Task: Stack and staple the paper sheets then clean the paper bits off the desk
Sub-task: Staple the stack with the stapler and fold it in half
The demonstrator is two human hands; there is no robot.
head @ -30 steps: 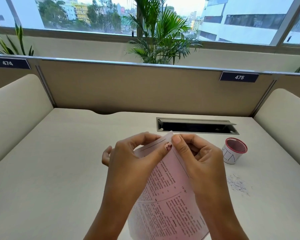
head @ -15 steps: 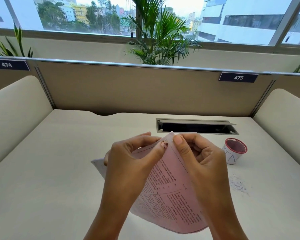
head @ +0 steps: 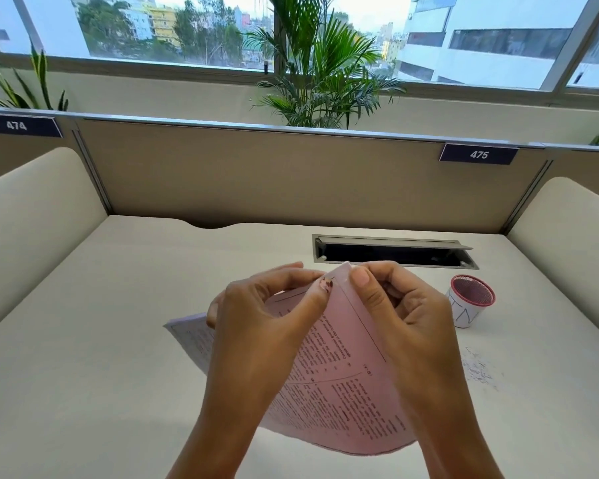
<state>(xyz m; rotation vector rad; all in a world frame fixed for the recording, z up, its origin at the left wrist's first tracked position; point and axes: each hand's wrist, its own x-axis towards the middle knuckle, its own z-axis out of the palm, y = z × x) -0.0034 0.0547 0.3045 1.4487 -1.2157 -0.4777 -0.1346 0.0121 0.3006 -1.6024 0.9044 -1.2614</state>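
A stack of pink printed paper sheets (head: 339, 385) hangs in the air over the middle of the desk. My left hand (head: 267, 326) and my right hand (head: 402, 323) both pinch its top corner between thumb and fingers. The sheets curve downward toward me, and a pale lower corner sticks out to the left of my left hand. A scatter of small paper bits (head: 478, 369) lies on the desk to the right of my right hand. No stapler shows in the view.
A small white cup with a red mesh rim (head: 467, 305) stands at the right, beyond the bits. A grey cable slot (head: 391, 252) sits open at the back of the cream desk (head: 94, 340). Padded dividers rise on both sides.
The sheets have swung out to the left and flattened, so their lower left corner now shows beside my left hand. Both hands stay pinched on the top corner.
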